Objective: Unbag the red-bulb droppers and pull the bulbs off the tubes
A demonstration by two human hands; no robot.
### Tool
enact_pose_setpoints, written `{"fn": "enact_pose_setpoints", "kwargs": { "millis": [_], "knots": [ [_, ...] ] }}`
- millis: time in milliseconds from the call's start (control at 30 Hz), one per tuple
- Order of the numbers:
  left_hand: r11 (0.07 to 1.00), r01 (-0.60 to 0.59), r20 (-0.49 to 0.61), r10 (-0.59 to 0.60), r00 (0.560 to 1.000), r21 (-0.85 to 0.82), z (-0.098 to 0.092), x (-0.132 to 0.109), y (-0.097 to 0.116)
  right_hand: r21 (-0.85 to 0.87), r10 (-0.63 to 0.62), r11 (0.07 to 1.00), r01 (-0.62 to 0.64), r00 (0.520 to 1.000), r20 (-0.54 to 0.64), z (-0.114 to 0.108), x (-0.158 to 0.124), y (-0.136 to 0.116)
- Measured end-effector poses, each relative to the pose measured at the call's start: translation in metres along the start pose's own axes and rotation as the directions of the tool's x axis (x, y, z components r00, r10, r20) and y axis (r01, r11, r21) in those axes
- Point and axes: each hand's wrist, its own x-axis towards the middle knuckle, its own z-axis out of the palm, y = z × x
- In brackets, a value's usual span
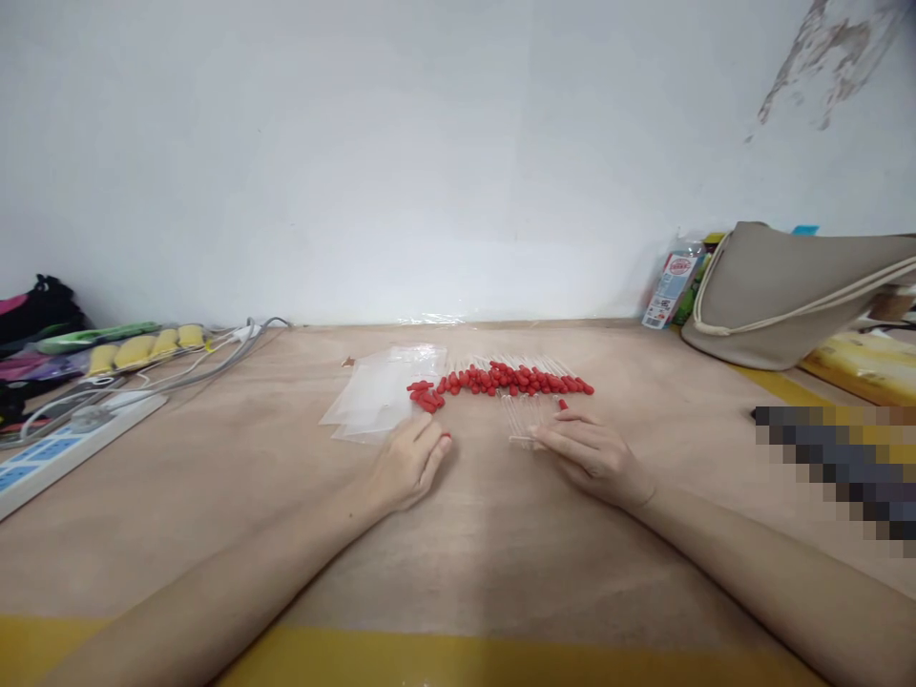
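Note:
A row of clear droppers with red rubber bulbs (515,381) lies across the middle of the wooden table (458,534). A few loose red bulbs (426,396) sit at its left end. My left hand (407,468) rests on the table with curled fingers, a red bulb (445,436) at its fingertips. My right hand (593,455) lies fingers together on a small bunch of clear glass tubes (521,420); one red bulb (562,405) lies just beyond it. A stack of clear plastic bags (379,393) lies left of the row.
A white and blue power strip (64,444) with grey cables lies at the left edge, with yellow packets (147,349) and a dark bag (35,310) behind it. A beige bag (787,296) and a printed packet (673,286) stand at the right by the wall.

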Motion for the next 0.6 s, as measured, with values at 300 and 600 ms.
{"fn": "enact_pose_setpoints", "kwargs": {
  "millis": [300, 600],
  "knots": [
    [0.974, 0.226, -0.093, -0.225, 0.97, 0.001, -0.007, 0.03, -0.064, -0.056, 0.197, 0.98, -0.193, 0.978, 0.075, 0.011, -0.001, 0.0],
    [0.981, 0.195, -0.078, -0.195, 0.978, -0.01, -0.001, 0.043, -0.068, -0.093, 0.224, 0.971, -0.218, 0.973, 0.052, 0.011, -0.005, 0.005]
  ]
}}
